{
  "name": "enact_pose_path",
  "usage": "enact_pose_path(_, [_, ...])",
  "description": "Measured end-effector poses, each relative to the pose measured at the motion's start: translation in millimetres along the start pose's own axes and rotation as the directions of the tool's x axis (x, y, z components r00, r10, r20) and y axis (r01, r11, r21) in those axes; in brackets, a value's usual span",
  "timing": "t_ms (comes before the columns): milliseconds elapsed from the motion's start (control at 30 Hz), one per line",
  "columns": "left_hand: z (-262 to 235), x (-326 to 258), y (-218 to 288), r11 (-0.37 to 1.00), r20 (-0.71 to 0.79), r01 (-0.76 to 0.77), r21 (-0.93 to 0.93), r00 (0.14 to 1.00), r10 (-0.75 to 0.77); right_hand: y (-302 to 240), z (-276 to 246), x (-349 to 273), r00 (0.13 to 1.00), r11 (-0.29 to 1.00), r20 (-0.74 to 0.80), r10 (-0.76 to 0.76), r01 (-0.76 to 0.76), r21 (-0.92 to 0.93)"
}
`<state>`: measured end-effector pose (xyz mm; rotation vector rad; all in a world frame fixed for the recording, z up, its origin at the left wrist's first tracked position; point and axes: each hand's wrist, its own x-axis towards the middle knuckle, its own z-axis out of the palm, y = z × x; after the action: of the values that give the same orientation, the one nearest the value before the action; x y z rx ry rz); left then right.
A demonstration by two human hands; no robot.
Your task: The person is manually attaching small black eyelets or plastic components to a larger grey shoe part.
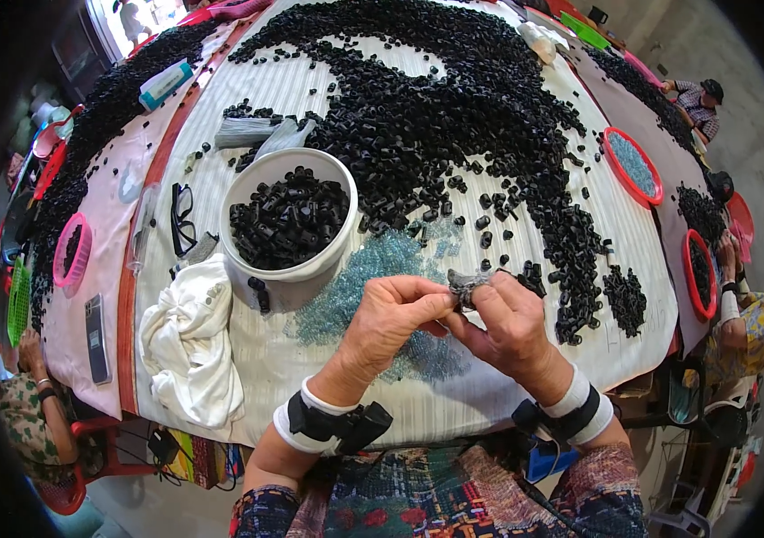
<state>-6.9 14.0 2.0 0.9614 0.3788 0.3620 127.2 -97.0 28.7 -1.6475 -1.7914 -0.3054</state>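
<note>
"Which step is in hand?"

"From the left: a white cloth (pixel 189 345) lies by the near left corner of the desk (pixel 633 345). Right of it, farther from the near edge, stands a white tub (pixel 342 244) of black parts, then a loose pile of clear bluish bits (pixel 337 300). Over that pile the left hand (pixel 388 318) has thumb and forefinger pinched together. The right hand (pixel 512 332) is curled round a greyish clump (pixel 467 283), above the desk, in from the middle of the near edge. The fingertips meet, so I'd judge something small is being worked between them."

"What does the next move call for?"

"Probably a steady right hand and a light left pinch, so nothing slips into the pile."

"And what can't you make out?"

"Whether the left pinch holds anything; the fingers cover it. The clump's makeup is too small to read. The forearms hide part of the near edge, and the heap of black parts (pixel 400 161) covers much of the desk toward the far edge."
</note>
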Motion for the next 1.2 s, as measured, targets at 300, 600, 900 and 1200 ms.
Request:
enact_pose_path(300, [2.3,0.7,0.7,0.998,0.027,0.054,-0.037,0.998,-0.053,8.8,-23.7,2.3,0.985,0.972,0.132,0.113,-0.137,0.189])
enact_pose_path(600, [-17.0,2.0,39.8,0.864,-0.356,-0.499,-0.063,0.82,0.448,83.0,-34.5,-28.7,0.929,0.929,0.015,0.369,-0.37,0.021])
enact_pose_path(900, [-39.3,-2.2,60.9,0.782,-0.569,-0.613,-0.111,0.685,0.456,81.7,-18.5,-30.7,0.939,0.944,0.188,0.29,-0.247,-0.22])
enact_pose_path(1200, [-25.3,0.3,39.3,0.861,-0.335,-0.49,-0.137,0.841,0.426,68.2,-12.2,-25.9,0.884,0.91,0.318,0.342,-0.227,-0.345])
